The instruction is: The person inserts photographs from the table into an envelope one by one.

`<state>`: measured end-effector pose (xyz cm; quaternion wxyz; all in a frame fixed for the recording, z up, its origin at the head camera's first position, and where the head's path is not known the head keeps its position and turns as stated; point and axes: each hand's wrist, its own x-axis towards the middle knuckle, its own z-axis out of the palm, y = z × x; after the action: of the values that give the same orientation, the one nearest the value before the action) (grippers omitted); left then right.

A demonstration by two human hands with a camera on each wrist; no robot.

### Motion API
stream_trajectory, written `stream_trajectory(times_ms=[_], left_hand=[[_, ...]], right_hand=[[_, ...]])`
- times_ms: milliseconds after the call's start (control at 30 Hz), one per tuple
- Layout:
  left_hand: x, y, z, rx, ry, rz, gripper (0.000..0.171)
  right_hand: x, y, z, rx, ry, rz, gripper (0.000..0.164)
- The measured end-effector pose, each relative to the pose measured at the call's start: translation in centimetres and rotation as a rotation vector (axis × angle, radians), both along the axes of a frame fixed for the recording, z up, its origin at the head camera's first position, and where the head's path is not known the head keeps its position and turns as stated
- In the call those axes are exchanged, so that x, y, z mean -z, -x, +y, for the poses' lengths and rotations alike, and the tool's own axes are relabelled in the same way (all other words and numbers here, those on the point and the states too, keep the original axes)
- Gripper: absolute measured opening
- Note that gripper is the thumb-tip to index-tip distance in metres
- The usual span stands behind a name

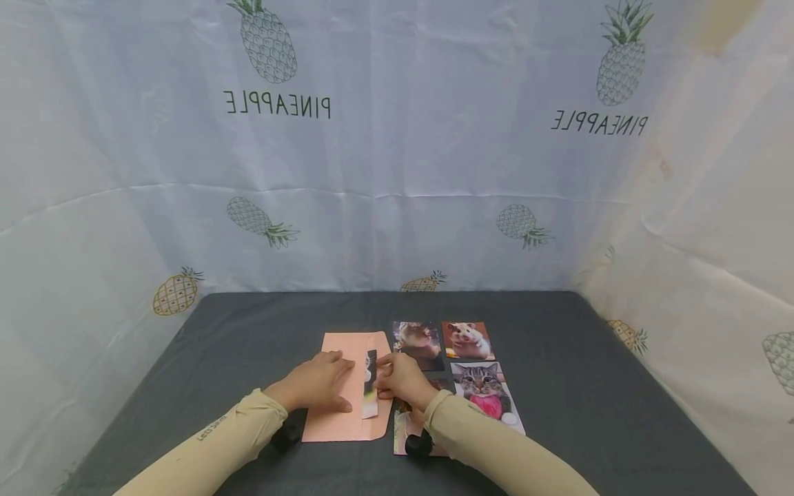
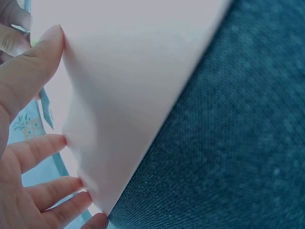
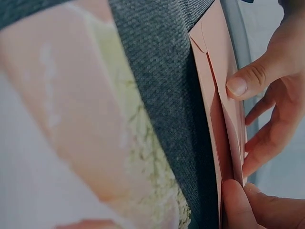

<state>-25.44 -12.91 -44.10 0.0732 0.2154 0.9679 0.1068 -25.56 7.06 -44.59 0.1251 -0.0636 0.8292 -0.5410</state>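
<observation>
1. Dark tablecloth [image 1: 595,399], spread out to the far edge from where I stand.
2. White curtain [image 1: 403,151], far side, left and right; creased.
3. Pineapple prints [image 1: 269,48] on it, yellowish ones lower.
4. Mirrored "PINEAPPLE" lettering [image 1: 277,104], twice, far.

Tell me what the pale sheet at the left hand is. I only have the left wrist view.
Observer: Head view shows it's a pink envelope, lying on a dark table.
Operator: Anything showing there besides the hands?
Observer: Yes, a narrow strip of a photo, right beside the fingertips of the right hand.
Operator: And past the envelope, on the person's right?
Observer: Several animal photos, including a tabby cat. The right arm partly covers the nearest ones, so no exact count.
</observation>
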Motion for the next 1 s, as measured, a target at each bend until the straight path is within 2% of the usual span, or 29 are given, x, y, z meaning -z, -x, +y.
stream_trajectory(times_ms=[300,767,1000], left_hand=[[0.0,0.1,-0.1,-0.001,-0.009,0.006,0.078],[0.2,0.1,-0.2,0.013,-0.006,0.022,0.079],[0.1,0.0,-0.1,0.003,-0.013,0.014,0.079]], right_hand=[[-0.2,-0.2,-0.4,-0.019,0.01,0.0,0.039],[-0.3,0.1,-1.0,-0.014,-0.09,0.004,0.038],[-0.6,0.0,-1.2,-0.028,-0.095,0.01,0.036]])
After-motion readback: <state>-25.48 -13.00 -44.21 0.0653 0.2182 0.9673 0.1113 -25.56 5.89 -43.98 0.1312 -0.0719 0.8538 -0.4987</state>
